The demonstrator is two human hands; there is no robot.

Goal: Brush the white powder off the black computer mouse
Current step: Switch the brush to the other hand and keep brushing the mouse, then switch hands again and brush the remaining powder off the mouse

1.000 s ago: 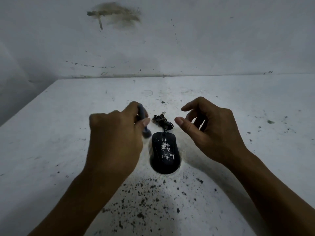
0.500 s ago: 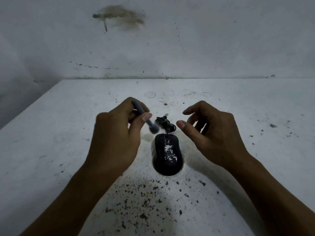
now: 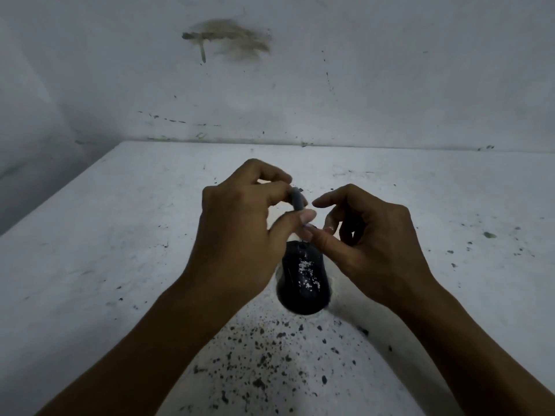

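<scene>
A black computer mouse (image 3: pixel 303 283) lies on the white table (image 3: pixel 120 235), with a patch of white powder (image 3: pixel 306 271) on its back. My left hand (image 3: pixel 240 232) hovers above the mouse's far left side and pinches a small grey-blue brush (image 3: pixel 297 201) between thumb and fingers. My right hand (image 3: pixel 369 238) is just right of it, fingers curled and apart, its thumb tip touching or almost touching the left thumb under the brush. The mouse's front end and its cable are hidden behind both hands.
Dark specks (image 3: pixel 264 364) are scattered on the table in front of the mouse, with a few more at the right (image 3: pixel 489 235). A stained white wall (image 3: pixel 228 40) rises behind the table's far edge. The table's left edge (image 3: pixel 57 199) runs diagonally.
Both hands have come together above the mouse's front. The left hand lifted the brush up and toward the centre; the right hand moved left until its thumb met the left one. The mouse has not moved.
</scene>
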